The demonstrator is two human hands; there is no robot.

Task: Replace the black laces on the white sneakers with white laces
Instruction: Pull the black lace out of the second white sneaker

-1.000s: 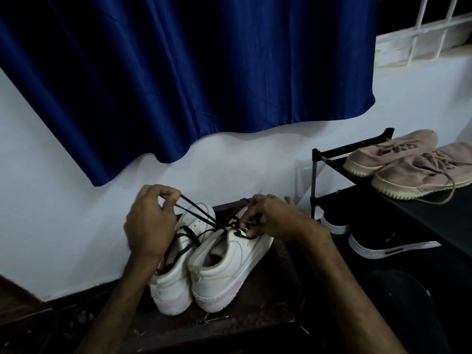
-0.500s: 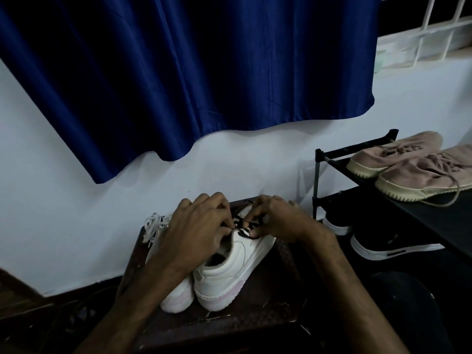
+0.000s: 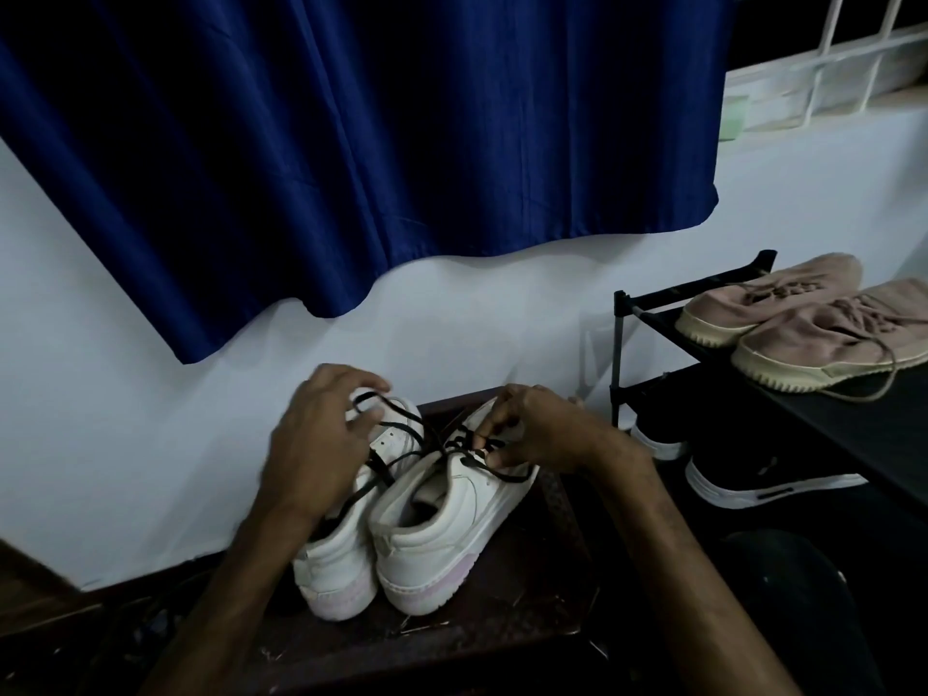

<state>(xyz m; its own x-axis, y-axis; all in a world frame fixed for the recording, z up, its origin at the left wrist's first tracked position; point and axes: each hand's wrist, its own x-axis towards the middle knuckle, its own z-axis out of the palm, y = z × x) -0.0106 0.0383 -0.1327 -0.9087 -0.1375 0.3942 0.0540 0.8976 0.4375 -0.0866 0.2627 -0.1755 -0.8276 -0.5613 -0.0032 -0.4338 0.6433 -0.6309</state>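
Two white sneakers stand side by side, heels toward me, on a dark wooden stool (image 3: 507,630): the left sneaker (image 3: 336,570) and the right sneaker (image 3: 442,535). A black lace (image 3: 401,424) runs from the right sneaker's eyelets up and left. My left hand (image 3: 321,444) hovers over the left sneaker with a loop of that lace hooked around its fingers. My right hand (image 3: 537,429) pinches the lace at the right sneaker's upper eyelets. The white laces are hidden behind my left hand.
A dark blue curtain (image 3: 351,143) hangs over the white wall behind. At right a black shoe rack (image 3: 622,313) holds a pair of pink sneakers (image 3: 813,334) on top and black shoes (image 3: 753,474) below. A dark round object (image 3: 783,595) sits at lower right.
My left hand has pulled away from the right sneaker's eyelets, up and to the left, drawing the black lace out with it. My right hand stayed on the eyelets.
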